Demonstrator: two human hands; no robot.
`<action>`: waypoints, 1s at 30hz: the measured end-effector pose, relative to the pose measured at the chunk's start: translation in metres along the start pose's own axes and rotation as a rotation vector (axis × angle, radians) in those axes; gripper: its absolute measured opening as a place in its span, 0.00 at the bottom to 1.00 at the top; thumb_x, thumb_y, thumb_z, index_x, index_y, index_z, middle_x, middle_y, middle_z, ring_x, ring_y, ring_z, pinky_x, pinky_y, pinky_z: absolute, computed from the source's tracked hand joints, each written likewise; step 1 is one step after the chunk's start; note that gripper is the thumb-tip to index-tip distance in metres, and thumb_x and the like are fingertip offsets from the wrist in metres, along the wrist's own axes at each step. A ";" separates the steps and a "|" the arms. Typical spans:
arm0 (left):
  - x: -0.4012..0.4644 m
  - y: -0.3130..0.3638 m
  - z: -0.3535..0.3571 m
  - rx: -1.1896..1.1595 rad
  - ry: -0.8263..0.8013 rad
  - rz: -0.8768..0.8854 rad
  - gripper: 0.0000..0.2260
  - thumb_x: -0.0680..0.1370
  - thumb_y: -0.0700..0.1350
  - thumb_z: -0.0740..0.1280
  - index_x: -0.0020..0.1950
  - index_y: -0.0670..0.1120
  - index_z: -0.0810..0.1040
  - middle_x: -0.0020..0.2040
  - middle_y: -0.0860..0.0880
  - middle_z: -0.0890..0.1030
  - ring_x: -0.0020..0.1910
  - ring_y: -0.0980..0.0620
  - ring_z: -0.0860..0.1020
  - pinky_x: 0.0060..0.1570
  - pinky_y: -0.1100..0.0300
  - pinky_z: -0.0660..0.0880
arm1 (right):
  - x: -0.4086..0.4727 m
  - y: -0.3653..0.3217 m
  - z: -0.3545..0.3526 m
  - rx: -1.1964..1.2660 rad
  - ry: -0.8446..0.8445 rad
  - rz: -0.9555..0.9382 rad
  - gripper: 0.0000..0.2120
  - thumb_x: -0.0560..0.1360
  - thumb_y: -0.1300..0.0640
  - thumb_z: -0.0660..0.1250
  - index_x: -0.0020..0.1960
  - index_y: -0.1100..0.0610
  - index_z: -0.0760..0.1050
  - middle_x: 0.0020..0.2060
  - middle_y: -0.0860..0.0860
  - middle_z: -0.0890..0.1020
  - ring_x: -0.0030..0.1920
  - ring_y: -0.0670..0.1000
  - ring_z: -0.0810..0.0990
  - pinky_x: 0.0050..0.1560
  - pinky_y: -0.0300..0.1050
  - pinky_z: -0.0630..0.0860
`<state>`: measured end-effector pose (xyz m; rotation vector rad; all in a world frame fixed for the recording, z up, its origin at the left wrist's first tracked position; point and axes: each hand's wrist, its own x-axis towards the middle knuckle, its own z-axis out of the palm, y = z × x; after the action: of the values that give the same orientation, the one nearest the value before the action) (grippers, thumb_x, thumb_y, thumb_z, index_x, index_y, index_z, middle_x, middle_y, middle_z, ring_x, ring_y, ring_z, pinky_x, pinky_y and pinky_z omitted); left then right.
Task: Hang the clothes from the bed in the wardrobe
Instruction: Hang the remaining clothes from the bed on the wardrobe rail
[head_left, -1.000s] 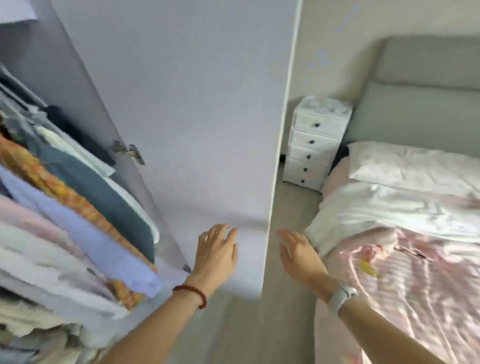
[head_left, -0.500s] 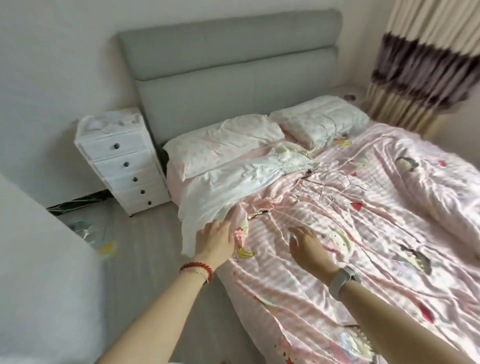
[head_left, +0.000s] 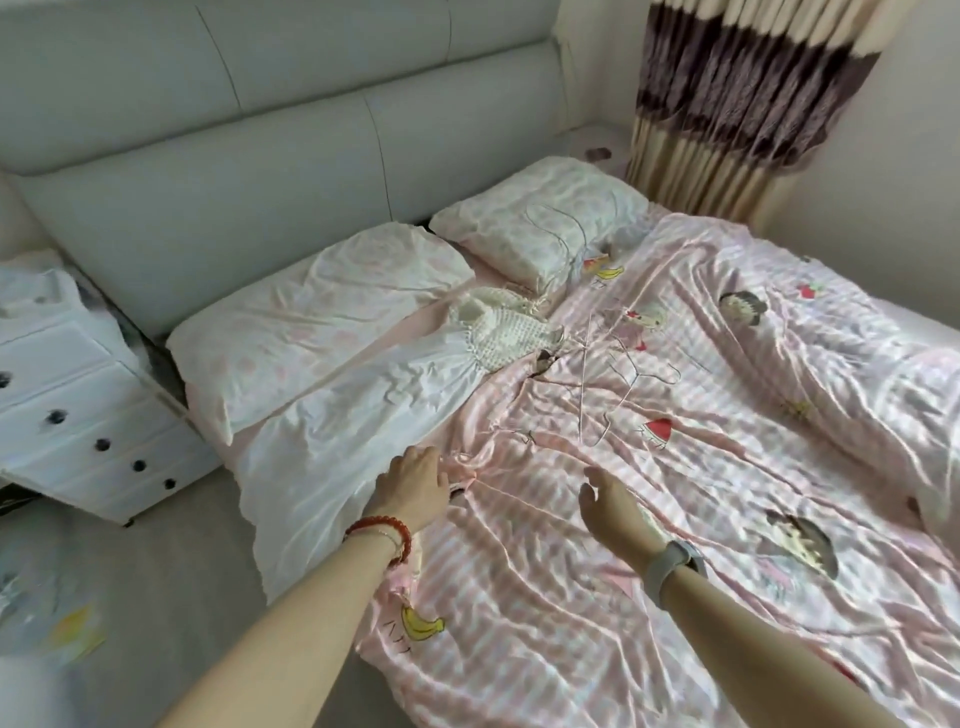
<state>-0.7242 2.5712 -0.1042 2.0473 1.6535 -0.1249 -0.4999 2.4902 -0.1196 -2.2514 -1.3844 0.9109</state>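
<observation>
We see the white dress (head_left: 363, 415) lying on the bed (head_left: 649, 597), long axis running from its smocked top near the pillows (head_left: 322, 306) down toward the bed's near-left edge. Our left hand (head_left: 415, 491) is nearer, resting at the skirt's right edge, fingers curled down onto fabric; whether it grips we cannot tell. Our right hand (head_left: 605, 499) hovers open over the quilt, just right of the dress. Wire hangers (head_left: 613, 374) lie beyond. Half a second ago both hands sat lower on the bed; now they've advanced toward the dress.
</observation>
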 end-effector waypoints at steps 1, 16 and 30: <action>0.024 -0.002 0.004 0.012 -0.033 -0.019 0.16 0.79 0.46 0.54 0.67 0.48 0.67 0.66 0.46 0.68 0.62 0.46 0.69 0.59 0.51 0.68 | 0.029 0.002 0.000 0.038 0.006 0.050 0.17 0.78 0.63 0.54 0.65 0.65 0.67 0.63 0.61 0.73 0.64 0.59 0.71 0.62 0.46 0.66; 0.312 -0.061 0.109 0.244 -0.040 -0.170 0.30 0.80 0.53 0.54 0.75 0.51 0.39 0.77 0.50 0.45 0.75 0.43 0.41 0.70 0.41 0.47 | 0.292 0.072 0.097 0.150 0.279 0.635 0.41 0.70 0.50 0.70 0.73 0.61 0.51 0.66 0.66 0.60 0.66 0.64 0.58 0.62 0.57 0.61; 0.252 -0.055 0.107 -0.253 -0.206 0.034 0.21 0.80 0.39 0.52 0.72 0.57 0.61 0.65 0.50 0.75 0.51 0.48 0.78 0.45 0.63 0.69 | 0.302 0.077 0.076 0.384 0.242 0.623 0.12 0.74 0.61 0.62 0.56 0.66 0.68 0.50 0.62 0.73 0.58 0.61 0.73 0.47 0.40 0.71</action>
<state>-0.6854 2.7566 -0.3094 1.8078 1.4301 -0.1045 -0.4044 2.7182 -0.3238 -2.3978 -0.3518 0.9372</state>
